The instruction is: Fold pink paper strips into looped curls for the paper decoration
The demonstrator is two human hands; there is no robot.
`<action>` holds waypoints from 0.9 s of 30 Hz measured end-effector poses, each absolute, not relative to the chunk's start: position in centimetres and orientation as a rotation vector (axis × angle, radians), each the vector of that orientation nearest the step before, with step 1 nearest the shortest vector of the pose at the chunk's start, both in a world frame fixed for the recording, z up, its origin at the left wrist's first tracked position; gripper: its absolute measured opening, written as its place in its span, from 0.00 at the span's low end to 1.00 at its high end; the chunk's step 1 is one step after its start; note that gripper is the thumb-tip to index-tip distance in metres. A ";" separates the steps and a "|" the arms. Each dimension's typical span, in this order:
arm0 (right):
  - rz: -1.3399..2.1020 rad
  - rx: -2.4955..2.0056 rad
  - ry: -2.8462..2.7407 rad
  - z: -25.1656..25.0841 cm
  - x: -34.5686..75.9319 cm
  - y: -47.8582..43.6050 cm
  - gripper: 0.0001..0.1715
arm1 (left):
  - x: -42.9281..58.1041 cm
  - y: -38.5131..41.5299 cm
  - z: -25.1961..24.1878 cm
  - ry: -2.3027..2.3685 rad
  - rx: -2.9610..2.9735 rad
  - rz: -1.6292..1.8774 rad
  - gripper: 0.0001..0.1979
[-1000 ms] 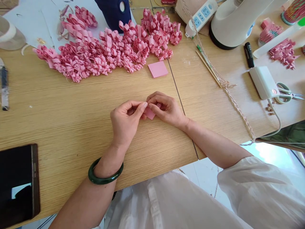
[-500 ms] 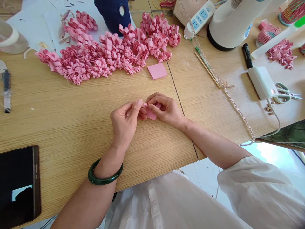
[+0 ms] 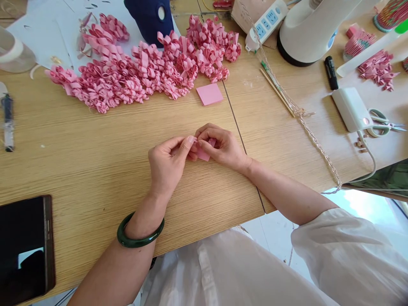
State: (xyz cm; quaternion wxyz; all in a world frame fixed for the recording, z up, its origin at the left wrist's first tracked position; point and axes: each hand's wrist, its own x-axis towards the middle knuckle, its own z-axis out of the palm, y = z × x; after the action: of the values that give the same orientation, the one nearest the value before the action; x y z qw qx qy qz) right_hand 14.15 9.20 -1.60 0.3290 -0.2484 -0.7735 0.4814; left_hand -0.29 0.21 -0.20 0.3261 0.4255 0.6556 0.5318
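Observation:
My left hand (image 3: 168, 159) and my right hand (image 3: 223, 146) meet over the wooden table, fingertips touching. Between them is a small pink paper piece (image 3: 204, 154), pinched by both; its upper part is hidden behind the fingers. The left thumb and forefinger close on its upper left end, and the right fingers wrap its right side. Just beyond the hands lies a flat pink paper square (image 3: 209, 94). A long heap of pink curled paper loops (image 3: 127, 76) spreads behind it.
A black tablet (image 3: 24, 248) lies at the near left. A twisted cord (image 3: 318, 144), thin sticks (image 3: 277, 92), a black marker (image 3: 330, 73), a white box (image 3: 351, 109) and scissors (image 3: 379, 123) lie to the right. Behind stand a power strip (image 3: 266, 25) and a dark blue object (image 3: 149, 19).
My left thumb has shifted slightly to the right, over the top of the pink paper. My right hand has hardly moved.

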 end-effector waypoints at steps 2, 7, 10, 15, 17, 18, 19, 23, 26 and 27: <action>1.262 -0.646 -2.029 -1.6 14.2 9.2 0.11 | -0.3 0.2 -0.1 1.734 1.126 1.386 0.12; 1.269 -0.618 -2.006 -1.6 14.2 9.2 0.13 | -0.2 0.2 0.0 1.745 1.107 1.419 0.08; 1.272 -0.613 -2.011 -1.7 14.2 9.3 0.14 | -0.2 0.2 -0.1 1.710 1.092 1.445 0.06; 1.269 -0.601 -2.027 -1.8 14.3 9.4 0.15 | -0.2 0.2 -0.3 1.721 1.081 1.473 0.04; 1.266 -0.597 -2.033 -1.8 14.3 9.4 0.14 | -0.3 0.2 -0.3 1.728 1.079 1.484 0.04; 1.267 -0.595 -2.037 -1.8 14.3 9.4 0.14 | -0.3 0.2 -0.4 1.730 1.077 1.488 0.04; 1.269 -0.590 -2.038 -1.8 14.3 9.4 0.14 | -0.3 0.2 -0.3 1.732 1.078 1.493 0.04; 1.291 -0.574 -2.038 -1.8 14.2 9.4 0.11 | -0.1 0.2 -0.1 1.793 1.152 1.493 0.04; 1.309 -0.577 -2.026 -1.8 14.2 9.4 0.12 | 0.0 0.2 0.2 1.841 1.213 1.481 0.06; 1.317 -0.577 -2.012 -1.8 14.2 9.4 0.12 | 0.0 0.2 0.3 1.834 1.215 1.482 0.07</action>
State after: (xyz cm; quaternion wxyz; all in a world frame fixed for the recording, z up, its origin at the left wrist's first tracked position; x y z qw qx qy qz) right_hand 14.19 9.38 -1.82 0.3284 -0.2203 -0.7685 0.5031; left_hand 0.04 0.20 0.31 0.2418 0.4444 0.6709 0.5422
